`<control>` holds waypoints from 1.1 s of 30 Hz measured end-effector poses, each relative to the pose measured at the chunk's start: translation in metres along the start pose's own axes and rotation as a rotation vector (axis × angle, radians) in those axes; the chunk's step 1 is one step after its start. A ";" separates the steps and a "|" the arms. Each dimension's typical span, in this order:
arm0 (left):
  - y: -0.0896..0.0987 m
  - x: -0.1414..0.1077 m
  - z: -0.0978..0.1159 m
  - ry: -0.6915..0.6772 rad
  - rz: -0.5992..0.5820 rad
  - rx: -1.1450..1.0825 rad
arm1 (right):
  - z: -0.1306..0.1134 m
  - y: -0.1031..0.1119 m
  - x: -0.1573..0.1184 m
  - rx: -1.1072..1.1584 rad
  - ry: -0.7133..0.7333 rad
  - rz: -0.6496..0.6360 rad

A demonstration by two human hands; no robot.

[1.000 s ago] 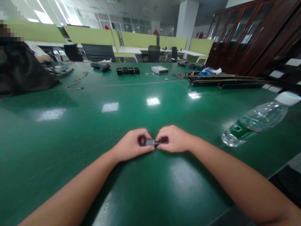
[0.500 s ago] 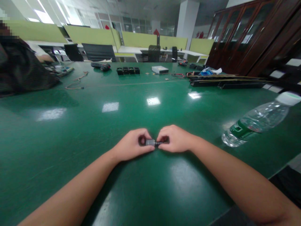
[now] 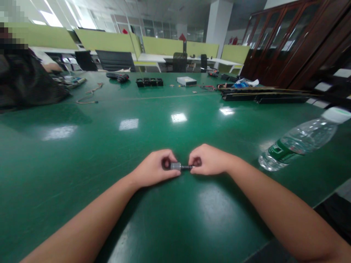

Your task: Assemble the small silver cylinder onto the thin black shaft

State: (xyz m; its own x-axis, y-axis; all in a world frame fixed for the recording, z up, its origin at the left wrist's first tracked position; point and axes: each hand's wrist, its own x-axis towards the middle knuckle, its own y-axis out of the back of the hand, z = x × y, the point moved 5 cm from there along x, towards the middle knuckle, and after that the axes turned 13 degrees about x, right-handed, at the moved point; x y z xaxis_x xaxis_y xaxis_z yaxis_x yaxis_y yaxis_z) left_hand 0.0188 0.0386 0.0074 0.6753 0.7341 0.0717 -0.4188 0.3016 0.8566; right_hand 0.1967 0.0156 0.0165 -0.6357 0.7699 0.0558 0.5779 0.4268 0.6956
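My left hand (image 3: 152,168) is closed on a small grey cylinder (image 3: 175,166), pinched between thumb and fingers just above the tabletop. From its right end a thin dark rod (image 3: 185,167) sticks out towards my right hand (image 3: 210,160). The fingertips of my right hand are pinched at the far end of that rod, and they hide its tip. Cylinder and rod lie in one line, level, between the two hands. What kind of part this is, I cannot make out.
A clear water bottle (image 3: 286,150) stands to the right on the green table (image 3: 153,233). Along the back lie a row of black blocks (image 3: 149,82), a silver box (image 3: 186,80), long black bars (image 3: 282,98) and a cable (image 3: 87,98). A person's dark sleeve (image 3: 30,84) is at the left.
My right hand has shifted slightly to the right, away from my left hand, and more of the dark rod shows between them. My left hand and the cylinder have stayed nearly still.
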 end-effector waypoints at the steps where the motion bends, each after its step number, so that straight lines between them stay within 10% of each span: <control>1: 0.000 0.000 0.000 -0.003 0.000 0.000 | 0.002 0.003 -0.002 0.020 -0.041 -0.022; 11: -0.001 0.001 -0.002 -0.013 -0.002 0.013 | 0.020 0.020 -0.014 0.105 -0.285 -0.109; 33: 0.001 0.000 0.002 -0.027 -0.025 0.000 | -0.001 -0.011 0.010 -0.030 0.054 0.113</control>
State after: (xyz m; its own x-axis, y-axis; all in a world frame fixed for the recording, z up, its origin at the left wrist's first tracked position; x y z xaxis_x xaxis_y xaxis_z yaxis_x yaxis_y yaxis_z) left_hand 0.0194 0.0377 0.0094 0.7015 0.7097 0.0644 -0.4021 0.3196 0.8580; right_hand 0.1836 0.0178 0.0096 -0.5941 0.7856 0.1730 0.6325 0.3233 0.7039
